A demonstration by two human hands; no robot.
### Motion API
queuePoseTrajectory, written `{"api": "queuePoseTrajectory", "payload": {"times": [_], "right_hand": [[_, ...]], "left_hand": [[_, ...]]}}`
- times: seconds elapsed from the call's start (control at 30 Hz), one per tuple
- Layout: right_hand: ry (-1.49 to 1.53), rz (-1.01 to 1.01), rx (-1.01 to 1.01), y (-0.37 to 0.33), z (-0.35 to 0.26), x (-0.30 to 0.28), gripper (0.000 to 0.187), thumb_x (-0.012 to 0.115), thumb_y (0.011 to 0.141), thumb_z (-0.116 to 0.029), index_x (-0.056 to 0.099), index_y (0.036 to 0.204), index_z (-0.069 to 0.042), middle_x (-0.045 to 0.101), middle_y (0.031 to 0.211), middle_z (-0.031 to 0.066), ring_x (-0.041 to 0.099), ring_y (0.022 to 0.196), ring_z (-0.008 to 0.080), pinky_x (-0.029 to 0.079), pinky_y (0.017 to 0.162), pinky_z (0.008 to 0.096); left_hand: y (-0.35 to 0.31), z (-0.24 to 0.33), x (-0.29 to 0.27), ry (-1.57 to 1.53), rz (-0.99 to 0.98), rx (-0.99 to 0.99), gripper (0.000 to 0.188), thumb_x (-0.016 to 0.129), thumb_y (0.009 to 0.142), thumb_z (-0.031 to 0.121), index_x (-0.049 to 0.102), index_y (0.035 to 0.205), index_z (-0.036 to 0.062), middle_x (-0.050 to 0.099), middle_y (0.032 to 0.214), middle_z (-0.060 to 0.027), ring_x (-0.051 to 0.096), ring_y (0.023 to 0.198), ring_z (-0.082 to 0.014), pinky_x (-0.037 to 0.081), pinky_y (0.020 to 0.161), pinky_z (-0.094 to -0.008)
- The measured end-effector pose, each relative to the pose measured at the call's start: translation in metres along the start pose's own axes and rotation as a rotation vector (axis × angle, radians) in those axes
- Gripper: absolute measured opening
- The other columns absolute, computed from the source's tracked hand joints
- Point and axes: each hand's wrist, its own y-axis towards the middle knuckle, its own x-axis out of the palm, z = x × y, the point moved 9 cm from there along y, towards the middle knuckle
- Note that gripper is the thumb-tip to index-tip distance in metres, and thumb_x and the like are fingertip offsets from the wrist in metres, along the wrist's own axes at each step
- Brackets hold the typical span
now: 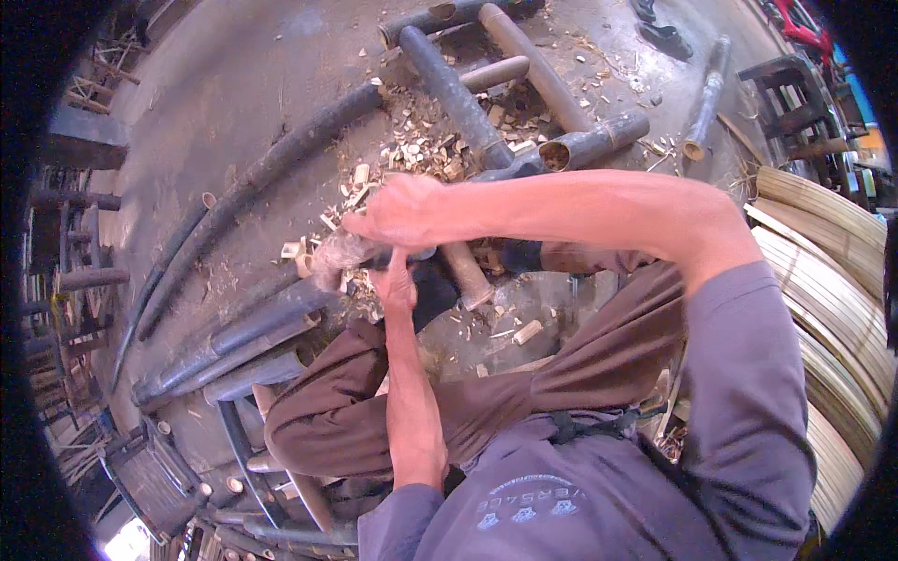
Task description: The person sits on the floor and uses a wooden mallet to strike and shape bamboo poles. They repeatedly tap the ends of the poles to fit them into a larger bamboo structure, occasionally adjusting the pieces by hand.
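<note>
My two hands are close together in front of my knees, above scattered wood chips (426, 154). My right hand (407, 210), blurred by motion, is closed in a fist at the end of my bent arm. Just below it, my left hand (397, 282) is closed too, its thumb side up. What each hand holds is hidden or smeared. A blurred greyish-brown lump (339, 262) shows just left of the hands; its kind is unclear. Beneath them, a short light-brown bamboo piece (466, 276) slants toward my legs.
A frame of joined bamboo poles (458, 98) lies ahead. Long dark curved poles (271, 173) and thick dark bamboo lengths (238, 341) lie to the left. One dark pole (706, 98) rests at the far right, near stacked bamboo slats (823, 299). Bamboo furniture (154, 477) stands lower left.
</note>
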Motion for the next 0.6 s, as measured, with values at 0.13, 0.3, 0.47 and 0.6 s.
{"api": "queuePoseTrajectory", "payload": {"times": [0.13, 0.3, 0.47, 0.6], "right_hand": [[-0.091, 0.226, -0.162, 0.009, -0.032, -0.025, 0.067, 0.071, 0.076, -0.029, 0.043, 0.132, -0.008, 0.066, 0.087, 0.0152, 0.067, 0.072, 0.0374, 0.053, 0.062, 0.0490], [0.114, 0.267, 0.000, -0.003, -0.032, -0.050, 0.064, 0.072, 0.074, -0.028, 0.045, 0.129, -0.008, 0.065, 0.081, 0.0160, 0.067, 0.068, 0.0371, 0.052, 0.057, 0.0487], [-0.039, -0.290, 0.252, -0.045, 0.035, 0.008, 0.071, 0.071, 0.075, -0.029, 0.041, 0.136, -0.008, 0.066, 0.082, 0.0203, 0.067, 0.077, 0.0410, 0.053, 0.062, 0.0498], [0.143, 0.102, 0.510, -0.084, 0.034, -0.067, 0.073, 0.072, 0.071, -0.029, 0.041, 0.134, -0.011, 0.067, 0.085, 0.0222, 0.066, 0.083, 0.0425, 0.053, 0.069, 0.0525]], "left_hand": [[0.013, -0.011, -0.013, -0.025, -0.113, 0.016, 0.075, 0.079, 0.080, 0.019, 0.030, 0.137, 0.0122, 0.049, 0.134, -0.0078, 0.055, 0.115, -0.0244, 0.049, 0.085, -0.0507], [0.005, -0.017, -0.006, -0.094, -0.006, -0.050, 0.060, 0.078, 0.080, 0.015, 0.043, 0.129, 0.0110, 0.052, 0.129, -0.0088, 0.057, 0.110, -0.0247, 0.054, 0.079, -0.0467], [0.006, -0.018, 0.025, -0.245, -0.057, -0.011, 0.061, 0.077, 0.079, 0.008, 0.044, 0.131, 0.0091, 0.058, 0.120, -0.0068, 0.057, 0.112, -0.0232, 0.056, 0.081, -0.0475], [-0.042, 0.026, 0.052, -0.050, -0.044, 0.317, 0.034, 0.074, 0.082, 0.003, 0.061, 0.114, 0.0044, 0.064, 0.110, -0.0065, 0.063, 0.096, -0.0167, 0.053, 0.084, -0.0359]]}}
